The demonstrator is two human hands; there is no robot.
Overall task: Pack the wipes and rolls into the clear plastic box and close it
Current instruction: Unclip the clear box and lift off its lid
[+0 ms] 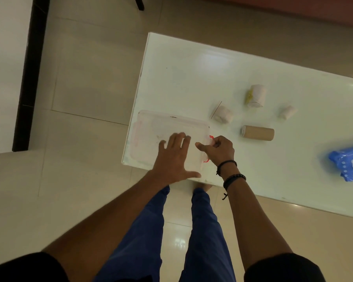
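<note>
The clear box [151,127] sits at the lower left corner of the white surface [192,78], left of centre in the frame, with its lid on. The left hand [174,157] lies flat on the lid, fingers [178,139] straight and spread, thumb out toward the box's near edge. The right hand [220,149] is at the box's right side, its fingers curled and pinching the red latch [211,137] there, thumb pointing left over the lid. Two dark bracelets [232,178] circle the right wrist.

All the rolls lie outside the box, right of it on the surface: a white roll [222,115] nearest the box's far right corner, a brown roll [258,133] just right of the right hand, a white roll with yellow [256,96] above these, and a small roll [287,112] further right. The blue wipes [347,162] lie at the right edge of the frame, well apart from the box.
</note>
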